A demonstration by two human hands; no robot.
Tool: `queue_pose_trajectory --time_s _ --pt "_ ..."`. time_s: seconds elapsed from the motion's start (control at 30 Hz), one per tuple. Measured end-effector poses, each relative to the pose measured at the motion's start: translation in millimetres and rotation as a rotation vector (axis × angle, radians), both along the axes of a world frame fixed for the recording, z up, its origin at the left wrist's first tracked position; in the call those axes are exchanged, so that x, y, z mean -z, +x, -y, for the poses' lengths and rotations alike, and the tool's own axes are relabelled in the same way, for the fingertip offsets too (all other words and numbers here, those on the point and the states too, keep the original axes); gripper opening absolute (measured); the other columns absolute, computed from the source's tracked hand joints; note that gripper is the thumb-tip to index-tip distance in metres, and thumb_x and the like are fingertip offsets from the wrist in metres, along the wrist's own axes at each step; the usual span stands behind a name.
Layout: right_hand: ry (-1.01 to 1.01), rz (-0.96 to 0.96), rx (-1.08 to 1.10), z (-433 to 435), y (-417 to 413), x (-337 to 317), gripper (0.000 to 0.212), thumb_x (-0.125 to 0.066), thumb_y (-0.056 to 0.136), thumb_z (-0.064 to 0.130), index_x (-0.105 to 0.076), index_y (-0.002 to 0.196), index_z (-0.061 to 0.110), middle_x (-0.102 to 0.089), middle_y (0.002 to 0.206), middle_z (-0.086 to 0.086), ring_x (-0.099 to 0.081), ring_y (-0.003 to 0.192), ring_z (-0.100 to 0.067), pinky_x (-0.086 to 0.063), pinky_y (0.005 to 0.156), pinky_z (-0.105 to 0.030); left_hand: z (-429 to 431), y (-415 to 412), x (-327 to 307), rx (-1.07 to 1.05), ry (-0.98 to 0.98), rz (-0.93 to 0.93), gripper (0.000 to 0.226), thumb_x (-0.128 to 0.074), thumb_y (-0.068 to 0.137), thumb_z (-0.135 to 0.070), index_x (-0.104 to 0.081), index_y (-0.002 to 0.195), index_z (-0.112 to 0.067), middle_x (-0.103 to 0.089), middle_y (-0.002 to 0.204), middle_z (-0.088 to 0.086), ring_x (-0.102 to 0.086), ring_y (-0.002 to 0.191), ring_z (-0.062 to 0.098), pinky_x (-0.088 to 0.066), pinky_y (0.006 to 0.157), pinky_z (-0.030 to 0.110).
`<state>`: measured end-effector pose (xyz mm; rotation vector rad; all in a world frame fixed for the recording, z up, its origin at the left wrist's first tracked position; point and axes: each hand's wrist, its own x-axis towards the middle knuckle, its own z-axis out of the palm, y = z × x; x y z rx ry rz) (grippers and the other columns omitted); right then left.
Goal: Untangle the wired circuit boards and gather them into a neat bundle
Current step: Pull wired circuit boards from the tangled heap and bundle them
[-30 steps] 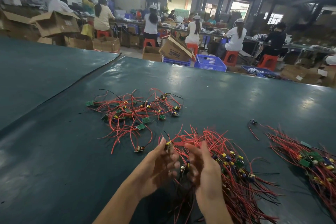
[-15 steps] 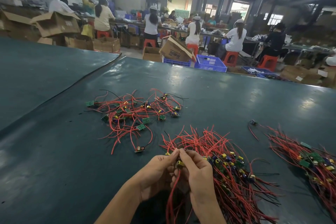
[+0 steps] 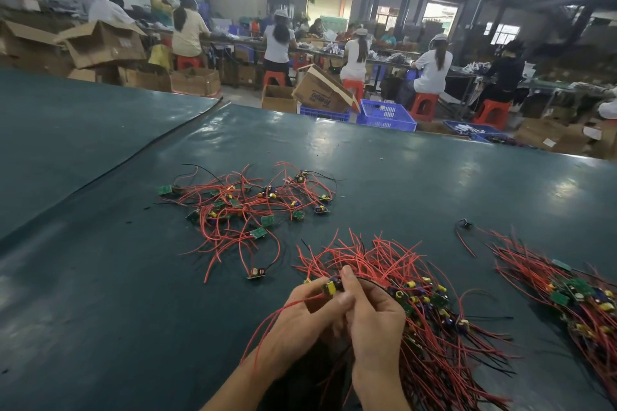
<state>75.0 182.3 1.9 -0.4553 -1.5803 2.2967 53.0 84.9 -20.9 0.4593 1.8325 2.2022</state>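
My left hand (image 3: 300,320) and my right hand (image 3: 374,317) meet at the near centre of the dark green table (image 3: 100,310). Together they pinch one small circuit board (image 3: 330,287) with a yellow part. Its red wires trail down and to the left from my left hand. Just right of my hands lies a dense bundle of boards with red wires (image 3: 434,320). A loose tangle of boards and wires (image 3: 247,207) lies farther back on the left. Another bundle (image 3: 567,294) lies at the right edge.
A seam in the table cover (image 3: 133,157) runs diagonally across the left. Beyond the far edge stand blue crates (image 3: 385,113), cardboard boxes (image 3: 320,93) and seated people at benches. One stray board with wires (image 3: 464,224) lies between the two right-hand bundles.
My hands came together from apart and now pinch a single board between them. Its red wires have swung out to the left, clear of the bundle.
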Motion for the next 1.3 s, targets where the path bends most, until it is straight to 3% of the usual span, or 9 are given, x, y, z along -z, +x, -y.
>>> queue_pose_trajectory --time_s 0.07,0.17,0.3,0.47,0.67,0.87,1.07,1.2,1.3 --pt "0.008 0.002 -0.016 3 0 1 0.025 -0.075 0.079 0.021 -0.073 0.056 0.012 -0.053 0.045 -0.002 -0.046 0.039 -0.01 -0.04 0.039 -0.021 -4 0 -1 -0.091 0.002 -0.044 0.036 -0.068 0.08 -0.05 -0.061 0.076 -0.015 -0.058 0.061 0.004 -0.055 0.057 0.018 -0.046 0.059 0.031" --pt "0.017 -0.03 -0.036 4 0 1 0.021 -0.071 0.084 0.015 -0.078 0.065 0.012 -0.071 0.062 -0.009 -0.066 0.053 -0.017 -0.052 0.05 -0.021 -2 -2 -5 -0.172 0.033 -0.046 0.046 -0.068 0.083 -0.048 -0.068 0.08 -0.002 -0.064 0.07 0.017 -0.062 0.068 0.025 -0.052 0.066 0.036" --pt "0.03 -0.045 0.0 4 -1 1 0.02 -0.072 0.085 0.012 -0.08 0.068 0.017 -0.076 0.073 -0.009 -0.074 0.067 -0.018 -0.055 0.057 -0.02 1 -4 -6 -0.177 0.106 0.07 0.042 -0.069 0.075 -0.04 -0.07 0.078 0.002 -0.068 0.074 0.017 -0.064 0.067 0.024 -0.053 0.063 0.027" --pt "0.012 0.003 0.1 1 -7 2 0.017 -0.074 0.083 0.016 -0.079 0.067 0.015 -0.074 0.067 -0.008 -0.07 0.065 -0.022 -0.059 0.068 -0.037 -1 0 -11 -0.13 0.126 0.039 0.031 -0.065 0.081 -0.034 -0.074 0.075 -0.005 -0.068 0.064 0.01 -0.062 0.053 0.013 -0.048 0.053 0.018" --pt "-0.101 -0.003 0.229 -21 -8 -4 0.035 -0.075 0.083 0.017 -0.066 0.049 0.016 -0.035 0.043 0.01 -0.028 0.041 -0.007 -0.027 0.041 -0.019 2 -2 -15 -0.128 0.082 -0.033 0.037 -0.065 0.089 -0.037 -0.074 0.073 -0.005 -0.067 0.059 0.012 -0.055 0.051 0.015 -0.046 0.056 0.02" --pt "-0.234 -0.005 0.305 -38 -10 -10 0.022 -0.074 0.086 0.016 -0.065 0.065 0.014 -0.032 0.041 0.01 -0.025 0.034 -0.003 -0.027 0.033 -0.015 6 -4 -16 -0.147 0.089 -0.036 0.034 -0.06 0.084 -0.035 -0.075 0.069 -0.009 -0.066 0.06 0.014 -0.057 0.054 0.019 -0.045 0.056 0.023" --pt "-0.113 -0.008 0.246 -21 -8 -4 0.029 -0.073 0.082 0.034 -0.073 0.055 0.024 -0.034 0.043 0.011 -0.025 0.037 -0.003 -0.027 0.035 -0.016 -1 -3 -14 -0.194 0.108 -0.014 0.036 -0.06 0.088 -0.04 -0.075 0.071 -0.012 -0.066 0.061 0.011 -0.055 0.052 0.015 -0.046 0.054 0.021" --pt "0.083 -0.094 0.023 6 -4 4 0.019 -0.068 0.079 0.037 -0.08 0.068 0.025 -0.07 0.06 0.002 -0.062 0.051 -0.005 -0.049 0.049 -0.016 3 -5 -15 -0.186 0.107 -0.014 0.034 -0.065 0.083 -0.043 -0.074 0.067 -0.014 -0.065 0.059 0.005 -0.058 0.051 0.013 -0.048 0.053 0.019" --pt "0.129 -0.09 -0.016 12 -3 9 0.021 -0.065 0.081 0.037 -0.081 0.073 0.027 -0.076 0.075 -0.003 -0.073 0.074 -0.013 -0.056 0.063 -0.019 4 -3 -13 -0.111 0.082 -0.034 0.033 -0.064 0.089 -0.035 -0.072 0.064 -0.015 -0.065 0.058 0.004 -0.059 0.05 0.012 -0.048 0.054 0.019"
